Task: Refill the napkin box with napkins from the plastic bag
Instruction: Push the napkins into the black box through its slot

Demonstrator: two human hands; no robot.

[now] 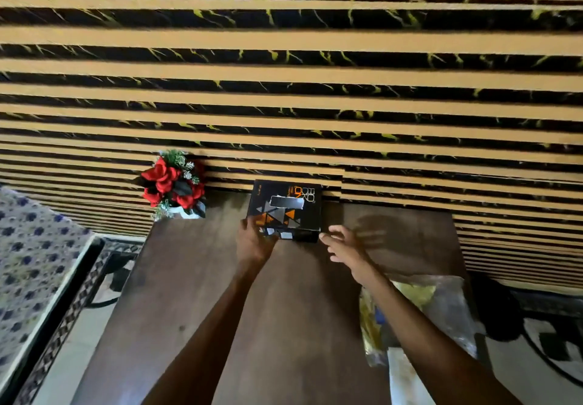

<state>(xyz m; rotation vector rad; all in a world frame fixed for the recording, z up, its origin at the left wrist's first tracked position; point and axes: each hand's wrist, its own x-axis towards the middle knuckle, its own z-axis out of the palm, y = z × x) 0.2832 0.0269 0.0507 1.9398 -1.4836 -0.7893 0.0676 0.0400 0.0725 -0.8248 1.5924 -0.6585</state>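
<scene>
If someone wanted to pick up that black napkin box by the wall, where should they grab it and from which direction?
Probably by its two short side walls, coming in from the near edge of the table. The napkin box lies flat with its back against the striped wall, so only the near and side faces are free. The left hand already grips the near-left corner; the right hand hovers open beside the near-right corner.

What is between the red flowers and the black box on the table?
Nothing. In the head view, only bare brown table shows between the red flowers and the napkin box, with the striped wall behind.
</scene>
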